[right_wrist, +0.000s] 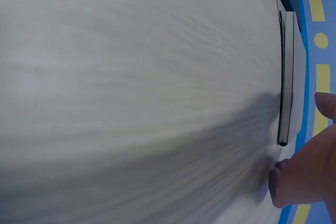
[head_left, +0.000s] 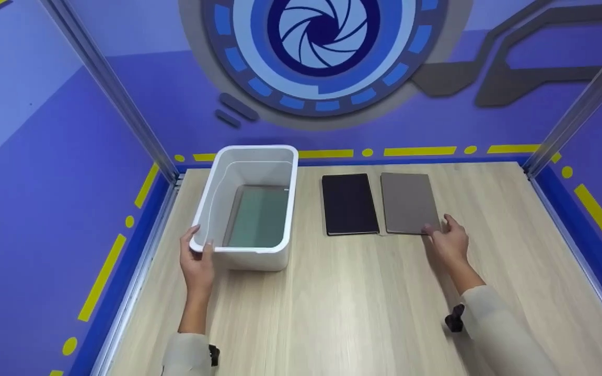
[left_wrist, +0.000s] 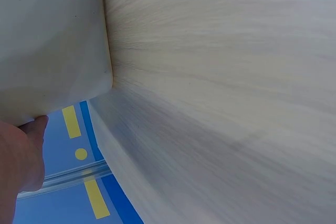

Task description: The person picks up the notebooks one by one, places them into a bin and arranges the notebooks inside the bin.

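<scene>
White bin (head_left: 259, 261) stood on the left part of the table (head_left: 343, 308), and my left hand (head_left: 197, 265) grasped its near left corner, with the thumb at the near rim. If I pulled this rim too strongly, I judged, the bin could slide or tilt. On its floor lay 1 greenish flat item (head_left: 259, 216), which I could not identify surely. To the right of the bin, the dark notebook (head_left: 350, 203) lay flat, and just beside it the grey-brown notebook (head_left: 409, 202). My right hand (head_left: 450, 244) was at the near right corner of the latter, thumb and fingers spread apart; I could not tell whether the thumb touched the cover. Because this notebook was thin and flat, my fingers might slip over its edge, or push it against its neighbour. The bin's mouth faced up and its long axis ran away from me; both notebooks had their long axes almost the same way, far ends slightly to the left.
</scene>
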Motion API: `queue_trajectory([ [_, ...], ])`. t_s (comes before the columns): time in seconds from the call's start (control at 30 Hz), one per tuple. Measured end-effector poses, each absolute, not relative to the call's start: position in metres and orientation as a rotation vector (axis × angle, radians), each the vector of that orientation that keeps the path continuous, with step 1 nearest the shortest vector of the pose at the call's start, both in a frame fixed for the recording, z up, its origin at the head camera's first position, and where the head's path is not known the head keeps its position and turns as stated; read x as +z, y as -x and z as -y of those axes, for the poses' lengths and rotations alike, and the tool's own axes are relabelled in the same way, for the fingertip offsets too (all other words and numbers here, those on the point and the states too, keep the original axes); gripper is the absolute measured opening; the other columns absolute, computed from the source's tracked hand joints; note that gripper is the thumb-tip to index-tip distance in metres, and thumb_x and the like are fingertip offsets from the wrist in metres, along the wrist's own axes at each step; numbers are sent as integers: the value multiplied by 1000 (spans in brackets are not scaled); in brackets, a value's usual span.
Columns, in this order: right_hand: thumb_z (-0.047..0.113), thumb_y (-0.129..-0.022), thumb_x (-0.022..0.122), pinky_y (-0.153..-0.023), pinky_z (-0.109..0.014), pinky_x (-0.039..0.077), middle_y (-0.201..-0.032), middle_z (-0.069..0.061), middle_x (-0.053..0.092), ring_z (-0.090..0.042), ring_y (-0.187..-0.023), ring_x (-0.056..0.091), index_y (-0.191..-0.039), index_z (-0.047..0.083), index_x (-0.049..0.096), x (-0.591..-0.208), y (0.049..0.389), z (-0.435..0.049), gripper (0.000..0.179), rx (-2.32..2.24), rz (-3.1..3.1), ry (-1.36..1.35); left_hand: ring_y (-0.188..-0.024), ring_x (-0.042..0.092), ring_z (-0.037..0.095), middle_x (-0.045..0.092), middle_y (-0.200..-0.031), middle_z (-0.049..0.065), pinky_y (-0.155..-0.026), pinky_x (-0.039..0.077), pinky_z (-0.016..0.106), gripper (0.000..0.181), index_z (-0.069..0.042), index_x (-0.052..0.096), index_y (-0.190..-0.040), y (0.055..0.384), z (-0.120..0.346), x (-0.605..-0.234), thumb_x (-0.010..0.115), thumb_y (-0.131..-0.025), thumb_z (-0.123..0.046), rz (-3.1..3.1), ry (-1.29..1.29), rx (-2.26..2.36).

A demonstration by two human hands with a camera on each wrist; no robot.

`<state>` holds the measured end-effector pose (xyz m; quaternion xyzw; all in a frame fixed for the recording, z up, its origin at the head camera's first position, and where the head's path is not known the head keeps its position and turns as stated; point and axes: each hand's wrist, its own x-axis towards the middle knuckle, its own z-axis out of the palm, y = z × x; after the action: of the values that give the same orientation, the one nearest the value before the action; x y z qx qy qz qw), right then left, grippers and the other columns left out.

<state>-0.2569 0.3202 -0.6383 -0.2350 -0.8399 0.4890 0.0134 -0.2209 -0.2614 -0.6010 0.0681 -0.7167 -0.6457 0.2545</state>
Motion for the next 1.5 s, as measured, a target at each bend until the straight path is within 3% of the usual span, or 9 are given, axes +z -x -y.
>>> queue_trajectory([
  [0.2,37,-105,66,-130,-55,29,-169,-29,35,-46,-159,32,-169,3,26,-644,266,-314,83,1519,2611,691,-127,56,26,56,-147,20,-97,46,12,52,-5,50,-150,220,261,-601,60,-100,2,1961,-192,-1751],
  [0.43,46,-104,66,-133,-53,24,-172,-26,31,-44,-163,25,-169,4,27,-650,277,-309,86,1453,2638,691,-124,56,21,55,-149,20,-97,46,12,52,-5,51,-150,220,261,-602,60,-99,1,1961,-192,-1727],
  [0.97,34,-99,69,-125,-66,26,-170,-34,18,-54,-154,21,-169,-1,15,-629,309,-303,96,1232,2928,733,-121,58,19,57,-144,21,-96,46,13,51,-3,52,-148,220,261,-604,60,-98,2,1931,-173,-1727],
  [1.5,37,-100,68,-117,-73,29,-164,-39,18,-56,-148,22,-168,-3,16,-616,313,-306,94,1119,3098,668,-125,56,23,58,-147,19,-97,45,12,53,-8,52,-150,220,261,-603,61,-99,-2,1973,-195,-1710],
])
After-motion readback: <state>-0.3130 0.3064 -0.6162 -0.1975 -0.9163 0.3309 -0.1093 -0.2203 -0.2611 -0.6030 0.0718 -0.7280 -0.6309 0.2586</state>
